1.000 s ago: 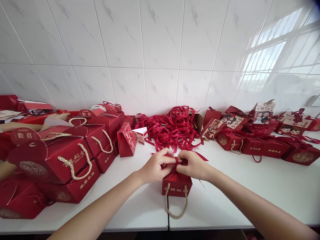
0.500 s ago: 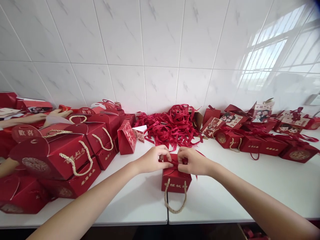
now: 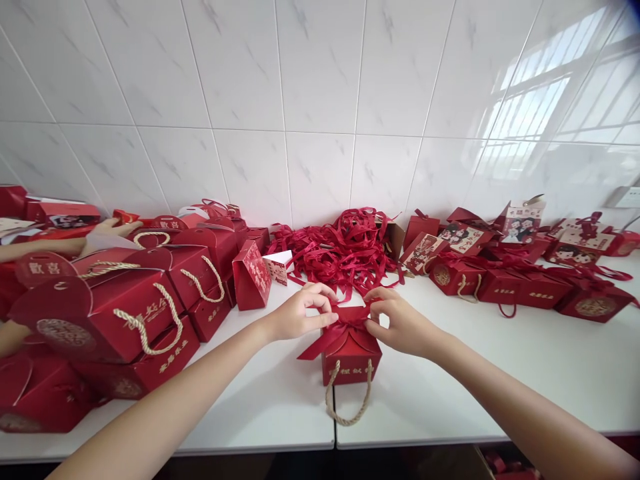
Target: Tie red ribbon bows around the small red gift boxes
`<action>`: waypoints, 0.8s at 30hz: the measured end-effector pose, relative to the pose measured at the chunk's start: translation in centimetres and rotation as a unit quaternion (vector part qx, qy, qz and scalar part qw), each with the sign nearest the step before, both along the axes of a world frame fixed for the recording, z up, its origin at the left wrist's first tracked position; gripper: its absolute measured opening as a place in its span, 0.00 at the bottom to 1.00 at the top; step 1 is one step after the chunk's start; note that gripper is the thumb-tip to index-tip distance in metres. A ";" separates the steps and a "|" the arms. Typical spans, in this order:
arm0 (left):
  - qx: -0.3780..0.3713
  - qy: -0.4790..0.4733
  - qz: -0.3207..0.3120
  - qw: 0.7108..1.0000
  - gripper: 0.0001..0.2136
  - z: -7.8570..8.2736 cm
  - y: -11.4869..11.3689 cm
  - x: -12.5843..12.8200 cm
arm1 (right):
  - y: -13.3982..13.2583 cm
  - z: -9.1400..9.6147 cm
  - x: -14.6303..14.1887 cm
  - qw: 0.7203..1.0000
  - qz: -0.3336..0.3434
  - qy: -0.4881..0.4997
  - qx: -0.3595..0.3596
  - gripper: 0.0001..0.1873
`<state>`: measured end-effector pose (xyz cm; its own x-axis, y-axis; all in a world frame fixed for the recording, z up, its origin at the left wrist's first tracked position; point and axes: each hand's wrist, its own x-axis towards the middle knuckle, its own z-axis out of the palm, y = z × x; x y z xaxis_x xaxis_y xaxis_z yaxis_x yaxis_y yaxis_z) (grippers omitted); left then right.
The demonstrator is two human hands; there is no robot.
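A small red gift box (image 3: 351, 359) with gold lettering stands upright in front of me, its rope handle (image 3: 350, 421) hanging down the near side. Across its top lies a red ribbon (image 3: 349, 321) tied in a bow, one tail trailing to the left. My left hand (image 3: 303, 312) pinches the bow's left side between thumb and fingers. On the opposite side my right hand (image 3: 400, 321) has its fingers closed on the ribbon's right loop. The fingertips partly cover the loops.
A heap of loose red ribbons (image 3: 345, 257) lies by the tiled wall. Larger red boxes (image 3: 107, 320) are stacked at left, where another person's hand (image 3: 113, 230) reaches in. Several ribboned boxes (image 3: 525, 287) stand at right. A folded card (image 3: 277, 267) is behind my left hand.
My hands have moved apart from the middle of the box top. A ribbon bow now shows between them, with a tail out to the left.
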<state>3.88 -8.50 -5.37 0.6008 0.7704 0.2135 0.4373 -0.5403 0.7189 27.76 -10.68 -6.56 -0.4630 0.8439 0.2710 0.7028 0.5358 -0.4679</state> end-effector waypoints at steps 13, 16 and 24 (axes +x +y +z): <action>-0.035 -0.047 0.020 0.998 0.18 -1.6 -0.5 0.9 | -2.4 0.5 0.5 0.999 0.027 -0.023 0.016 0.10; -0.039 -0.046 0.023 0.998 0.18 -1.9 -0.5 0.9 | -2.7 0.2 0.6 0.999 0.036 -0.010 -0.003 0.10; 0.011 -0.006 0.038 0.999 0.15 -1.3 -1.4 0.9 | -3.2 -0.1 1.1 0.998 0.042 0.016 -0.046 0.11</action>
<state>4.82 -9.88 -6.65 0.5383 0.8084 0.2380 0.4689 -0.5220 0.7125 28.84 -13.93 -6.64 -0.5261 0.8241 0.2098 0.6409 0.5465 -0.5390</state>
